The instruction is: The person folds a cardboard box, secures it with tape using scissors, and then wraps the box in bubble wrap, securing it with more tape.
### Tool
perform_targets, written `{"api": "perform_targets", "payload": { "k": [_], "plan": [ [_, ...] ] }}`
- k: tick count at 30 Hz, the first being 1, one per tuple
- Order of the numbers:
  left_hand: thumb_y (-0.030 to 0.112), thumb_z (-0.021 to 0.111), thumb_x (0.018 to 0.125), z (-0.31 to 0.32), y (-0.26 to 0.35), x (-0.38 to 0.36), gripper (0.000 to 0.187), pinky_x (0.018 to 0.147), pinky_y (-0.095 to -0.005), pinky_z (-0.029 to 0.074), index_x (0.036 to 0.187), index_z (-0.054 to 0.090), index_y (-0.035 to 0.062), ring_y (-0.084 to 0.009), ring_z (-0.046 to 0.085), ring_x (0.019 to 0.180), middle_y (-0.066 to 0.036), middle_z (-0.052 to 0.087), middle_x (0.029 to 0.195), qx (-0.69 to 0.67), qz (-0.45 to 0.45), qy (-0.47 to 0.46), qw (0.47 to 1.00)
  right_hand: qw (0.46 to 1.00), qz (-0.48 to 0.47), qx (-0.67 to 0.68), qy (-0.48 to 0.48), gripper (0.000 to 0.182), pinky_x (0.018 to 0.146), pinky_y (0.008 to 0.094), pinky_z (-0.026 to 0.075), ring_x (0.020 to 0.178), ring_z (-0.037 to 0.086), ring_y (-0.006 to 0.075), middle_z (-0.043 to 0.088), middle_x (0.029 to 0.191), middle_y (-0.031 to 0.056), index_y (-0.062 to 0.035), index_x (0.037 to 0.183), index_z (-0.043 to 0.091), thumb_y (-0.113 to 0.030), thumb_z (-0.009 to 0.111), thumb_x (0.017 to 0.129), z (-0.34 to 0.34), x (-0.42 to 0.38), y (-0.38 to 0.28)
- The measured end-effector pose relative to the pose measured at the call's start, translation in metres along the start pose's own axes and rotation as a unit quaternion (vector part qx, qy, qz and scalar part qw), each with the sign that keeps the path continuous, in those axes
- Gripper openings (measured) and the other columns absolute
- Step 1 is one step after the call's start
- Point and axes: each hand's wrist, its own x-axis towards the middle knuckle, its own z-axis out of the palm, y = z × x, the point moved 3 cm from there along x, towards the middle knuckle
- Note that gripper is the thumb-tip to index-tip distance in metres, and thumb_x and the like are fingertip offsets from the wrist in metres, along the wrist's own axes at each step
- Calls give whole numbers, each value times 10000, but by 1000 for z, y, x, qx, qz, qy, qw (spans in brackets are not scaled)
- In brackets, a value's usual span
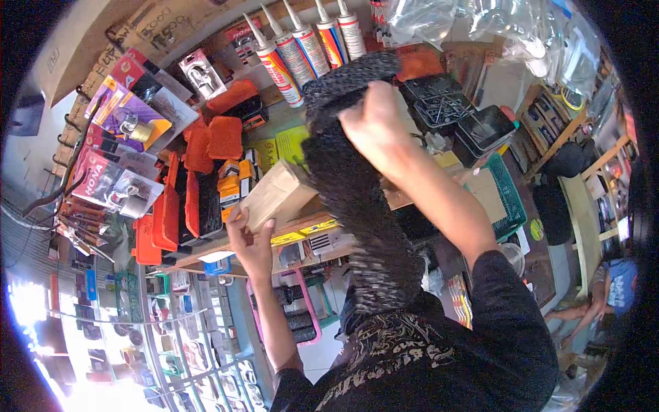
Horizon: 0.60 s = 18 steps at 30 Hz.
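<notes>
My right hand is closed on a long black shaggy cloth, which is blurred in places. The cloth's upper end bends over in front of the silicone tubes, and its long part hangs down toward my chest. My left hand grips the near end of a small brown cardboard box, thumb on one side and fingers on the other. The box is tilted above the shelf edge, its far end next to the cloth. Behind it lie small yellow-and-black boxes and a yellow-green packet.
Several sealant tubes stand at the back. Orange bins and carded padlocks are at the left. Black trays of screws and a green basket are at the right. Another person is at the far right.
</notes>
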Motion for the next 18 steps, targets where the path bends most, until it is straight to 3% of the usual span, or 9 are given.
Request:
{"api": "perform_targets", "payload": {
  "k": [1,2,4,6,7,12,14,16,18],
  "plan": [
    [-32,806,786,-7,7,0,466,1012,-340,457,1179,556,-16,-229,555,1218,-146,520,1373,-19,23,22,999,932,-144,315,107,138,765,359,483,868,526,188,591,1001,63,-25,972,549,-33,461,865,57,35,56],
    [-32,806,786,-15,11,0,466,1012,-340,457,1179,556,-16,-229,555,1218,-146,520,1373,-17,23,24,999,771,235,565,178,185,755,365,479,876,521,188,587,989,60,-24,1004,577,-135,452,927,75,47,14],
    [-39,796,793,-37,13,0,467,1061,-372,436,1190,550,-32,-251,531,1270,-170,504,1386,-24,6,56,998,836,230,475,151,226,788,366,477,893,536,197,609,1011,76,-9,1061,608,-135,451,956,106,58,16],
    [-45,784,806,-55,16,2,465,1075,-378,428,1202,541,-45,-259,523,1280,-188,494,1396,9,19,66,998,840,134,501,158,277,858,386,469,951,579,229,639,1069,120,26,1138,587,-180,456,1009,145,74,23],
    [-51,777,811,-61,28,5,458,1091,-382,417,1202,539,-43,-264,521,1285,-190,492,1403,5,23,81,996,861,133,438,221,265,899,411,449,1001,594,260,644,1074,157,52,1141,542,-166,454,1019,171,94,42],
    [-67,746,838,-77,48,16,404,1027,-368,498,1179,533,-24,-266,530,1283,-195,484,1420,-10,-21,115,993,890,151,378,206,247,867,429,466,948,611,290,645,1009,174,57,1075,548,-173,540,985,201,83,52],
    [33,748,885,-66,52,23,339,973,-349,507,1149,539,-14,-235,579,1166,-167,571,1317,-3,13,111,994,931,151,324,69,278,821,428,485,889,622,284,655,936,170,44,936,580,-232,596,965,213,93,75],
    [52,754,890,-43,53,31,336,951,-344,509,1146,546,-9,-210,579,1144,-156,585,1273,28,14,45,998,927,165,326,90,271,790,414,494,864,627,268,658,878,154,21,873,619,-244,620,931,202,81,68],
    [26,774,863,-12,47,40,358,880,-311,559,1135,542,-8,-197,611,1075,-141,570,1271,5,-39,7,999,886,187,391,-164,358,948,394,438,1071,589,232,665,1101,119,-17,1181,619,-296,611,956,190,81,75]
  ]
}}
